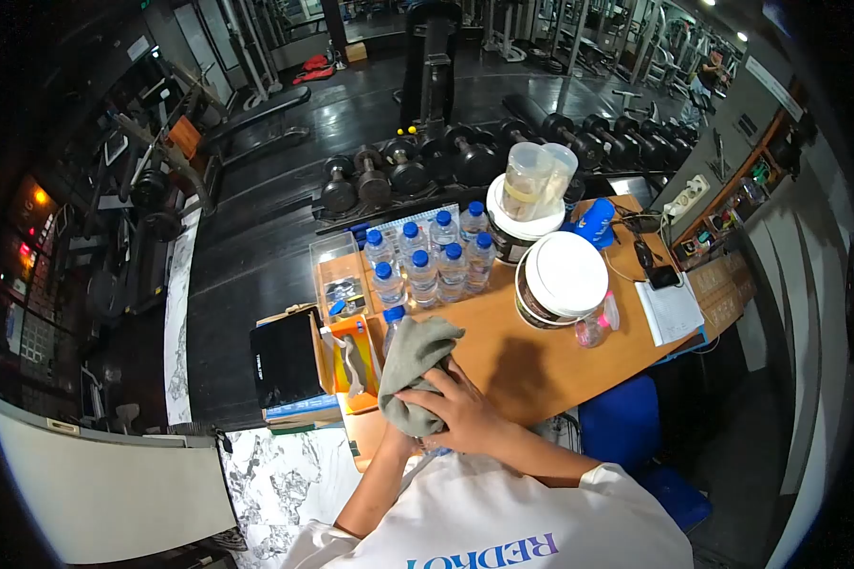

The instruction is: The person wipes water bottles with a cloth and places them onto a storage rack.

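Note:
A grey-green cloth (415, 365) is bunched up in front of my chest, at the near edge of the wooden desk. My right hand (457, 410) grips it from the right, fingers curled over the folds. Beneath the cloth is my left hand (401, 443), its fingers hidden, so its hold does not show. A clear water bottle (392, 331) with a blue cap shows just beyond the cloth; its lower part is covered, and I cannot tell whether it is held or standing. Several similar bottles (423, 283) stand upright in a group farther back.
Left of the cloth are an orange-yellow box (354, 353), a clear plastic tray (339, 275) and a black flat case (286, 358). White-lidded tubs (566, 275), a blue shaker (596, 224) and a notepad (669, 311) occupy the right side. A blue chair (620, 424) stands close by. Dumbbells (408, 168) line the rack behind.

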A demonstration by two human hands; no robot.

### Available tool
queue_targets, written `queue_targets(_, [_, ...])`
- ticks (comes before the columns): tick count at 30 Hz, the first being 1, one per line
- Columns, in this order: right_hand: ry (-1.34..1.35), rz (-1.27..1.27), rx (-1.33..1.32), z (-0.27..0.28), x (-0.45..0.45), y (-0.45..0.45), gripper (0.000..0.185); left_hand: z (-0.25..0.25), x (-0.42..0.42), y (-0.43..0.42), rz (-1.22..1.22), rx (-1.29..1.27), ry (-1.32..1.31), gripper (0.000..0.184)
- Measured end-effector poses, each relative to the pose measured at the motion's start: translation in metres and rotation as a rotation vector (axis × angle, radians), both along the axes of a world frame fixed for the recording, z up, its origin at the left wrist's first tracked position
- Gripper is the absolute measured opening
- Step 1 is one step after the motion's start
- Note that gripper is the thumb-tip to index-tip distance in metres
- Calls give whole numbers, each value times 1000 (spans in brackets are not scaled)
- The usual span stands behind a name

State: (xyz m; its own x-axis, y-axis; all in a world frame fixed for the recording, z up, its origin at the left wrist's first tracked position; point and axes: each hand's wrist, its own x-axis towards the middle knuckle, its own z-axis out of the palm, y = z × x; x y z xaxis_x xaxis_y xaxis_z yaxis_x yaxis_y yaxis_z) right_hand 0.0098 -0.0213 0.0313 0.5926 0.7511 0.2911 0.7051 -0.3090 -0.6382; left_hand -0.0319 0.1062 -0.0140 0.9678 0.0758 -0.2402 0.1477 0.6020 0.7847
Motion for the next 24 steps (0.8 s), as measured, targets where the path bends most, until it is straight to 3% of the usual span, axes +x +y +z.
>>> queue_targets(1, [92,32,95,-9,0,4,59,3,-2,8,-2,46,38,59])
queue_targets(2, [55,26,137,-3,-2,4,42,-12,-6,17,63,-383,41,66])
queue_targets(7, [181,197,186,-16,-3,-16,29,-34,-4,70,241,-199,106,77])
queue_targets(9, [770,-153,371,-25,-5,-27,22,-12,-2,79,247,-296,59,72])
queue_targets(11, [873,-333,629,-43,7,-36,34,-3,-4,87,109,-296,-16,68])
queue_targets(13, [1073,-210,1033,-7,23,-23,53,0,-3,88,113,-276,-44,64])
queue_targets(16, [1085,-14,1094,27,46,-17,68,-3,-2,84,23,-226,-28,68])
queue_targets(19, [980,-105,961,46,56,21,67,-2,4,72,-22,-310,-17,73])
queue_targets(21, [609,-170,545,12,62,38,66,-8,4,73,-141,-323,-97,78])
queue_targets(23, [538,-8,580,-7,32,68,62,3,5,65,48,-195,121,86])
queue_targets(24, [320,36,450,-10,24,63,58,-10,5,69,122,-176,112,87])
